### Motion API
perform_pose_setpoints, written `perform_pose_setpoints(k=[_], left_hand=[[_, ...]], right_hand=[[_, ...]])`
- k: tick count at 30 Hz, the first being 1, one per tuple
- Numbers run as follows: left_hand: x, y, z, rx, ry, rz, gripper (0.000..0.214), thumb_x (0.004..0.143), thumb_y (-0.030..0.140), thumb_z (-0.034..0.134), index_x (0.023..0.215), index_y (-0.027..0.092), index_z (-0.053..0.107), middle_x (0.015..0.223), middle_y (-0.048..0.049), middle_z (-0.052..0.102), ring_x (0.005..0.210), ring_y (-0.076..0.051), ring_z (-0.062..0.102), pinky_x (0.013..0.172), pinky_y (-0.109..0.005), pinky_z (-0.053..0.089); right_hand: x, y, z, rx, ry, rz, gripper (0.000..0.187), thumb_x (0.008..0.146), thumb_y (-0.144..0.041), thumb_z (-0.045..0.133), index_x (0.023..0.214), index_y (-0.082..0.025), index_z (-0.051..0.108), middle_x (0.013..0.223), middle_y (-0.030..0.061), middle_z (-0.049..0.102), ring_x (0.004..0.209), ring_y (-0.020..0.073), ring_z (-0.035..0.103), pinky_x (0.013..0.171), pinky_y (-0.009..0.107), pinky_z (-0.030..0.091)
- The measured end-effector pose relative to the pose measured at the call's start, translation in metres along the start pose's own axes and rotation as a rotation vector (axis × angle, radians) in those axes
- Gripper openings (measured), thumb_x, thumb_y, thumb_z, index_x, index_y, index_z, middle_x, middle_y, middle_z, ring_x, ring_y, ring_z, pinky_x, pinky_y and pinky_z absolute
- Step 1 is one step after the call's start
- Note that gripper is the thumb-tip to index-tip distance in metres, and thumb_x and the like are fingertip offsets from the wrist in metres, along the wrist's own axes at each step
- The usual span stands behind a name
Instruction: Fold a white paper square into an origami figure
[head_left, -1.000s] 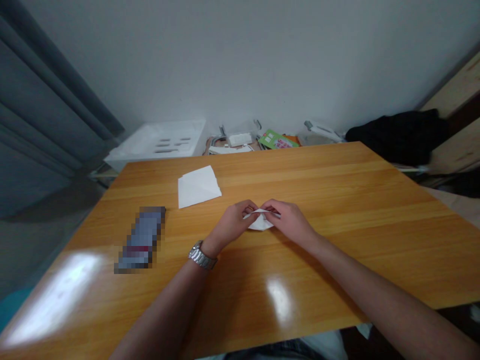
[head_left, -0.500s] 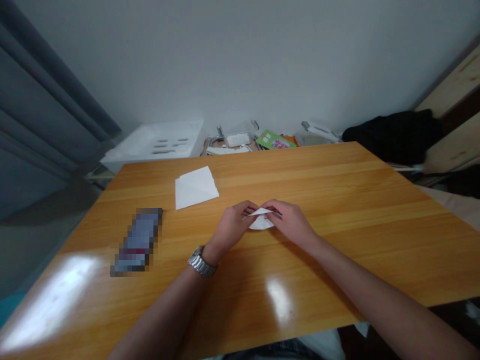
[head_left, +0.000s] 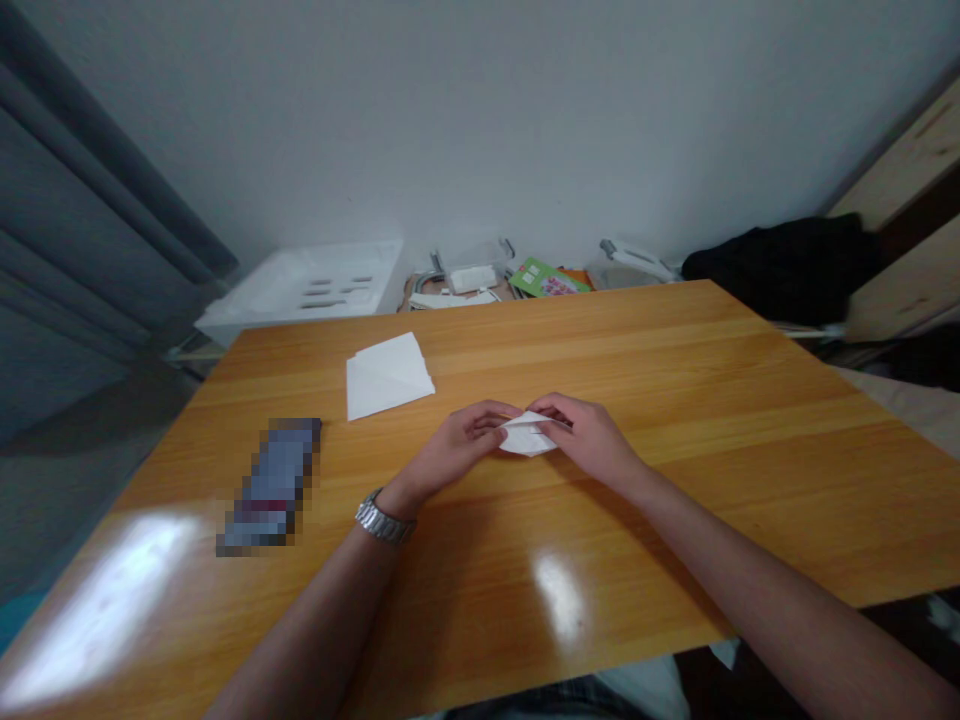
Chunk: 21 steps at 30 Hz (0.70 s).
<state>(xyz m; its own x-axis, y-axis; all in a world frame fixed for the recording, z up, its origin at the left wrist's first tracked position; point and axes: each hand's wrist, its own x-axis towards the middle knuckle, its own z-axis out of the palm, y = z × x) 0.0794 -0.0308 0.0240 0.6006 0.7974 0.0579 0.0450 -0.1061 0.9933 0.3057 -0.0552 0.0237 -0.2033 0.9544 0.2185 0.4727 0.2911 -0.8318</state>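
Between my hands is a small folded piece of white paper (head_left: 528,440), just above or on the wooden table (head_left: 645,365); I cannot tell whether it touches. My left hand (head_left: 465,440), with a metal watch (head_left: 385,518) on its wrist, pinches the paper's left end between thumb and fingers. At the opposite end, my right hand (head_left: 589,432) is closed on the paper, its thumb over the near face. Part of the folds is hidden behind the fingers. Farther back on the left lie flat white paper sheets (head_left: 390,377).
A blurred-out dark phone-like object (head_left: 274,485) lies on the table's left side. Behind the far edge stand a white foam tray (head_left: 300,285), a green booklet (head_left: 546,279) and assorted items. Black cloth (head_left: 780,270) is heaped at the back right.
My left hand has shifted slightly left and its grip on the end has changed. The folded paper now shows more of its near face. My right hand has barely moved.
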Motion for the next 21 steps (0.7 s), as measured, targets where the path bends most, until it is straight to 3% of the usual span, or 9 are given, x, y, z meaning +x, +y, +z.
perform_pose_setpoints(k=[8,14,21], left_hand=[[-0.003,-0.013,0.002,0.131,0.091,0.035,0.028,0.096,0.027,0.057,0.119,0.018,0.070,0.118,-0.0084,0.073,0.107,-0.020,0.067,0.096,-0.031,0.051],[-0.004,-0.011,0.008,0.246,0.211,0.039,0.027,0.091,0.019,0.056,0.111,0.017,0.073,0.110,-0.0065,0.076,0.099,-0.019,0.069,0.088,-0.028,0.053],[-0.006,-0.008,0.008,0.296,0.224,0.069,0.028,0.090,0.016,0.055,0.112,0.018,0.072,0.109,-0.0055,0.075,0.096,-0.018,0.069,0.084,-0.026,0.053]], right_hand=[[0.000,0.005,0.000,0.095,-0.042,0.032,0.021,0.086,-0.013,0.060,0.104,-0.022,0.070,0.100,0.0036,0.076,0.091,0.0181,0.071,0.083,0.029,0.053],[0.000,0.011,0.007,0.139,-0.054,0.048,0.025,0.086,-0.032,0.071,0.108,-0.021,0.069,0.105,0.0056,0.076,0.095,0.0212,0.071,0.085,0.032,0.054],[0.000,0.013,0.008,0.167,-0.053,0.052,0.026,0.092,-0.042,0.064,0.103,-0.019,0.071,0.101,0.0062,0.075,0.091,0.0210,0.069,0.080,0.030,0.051]])
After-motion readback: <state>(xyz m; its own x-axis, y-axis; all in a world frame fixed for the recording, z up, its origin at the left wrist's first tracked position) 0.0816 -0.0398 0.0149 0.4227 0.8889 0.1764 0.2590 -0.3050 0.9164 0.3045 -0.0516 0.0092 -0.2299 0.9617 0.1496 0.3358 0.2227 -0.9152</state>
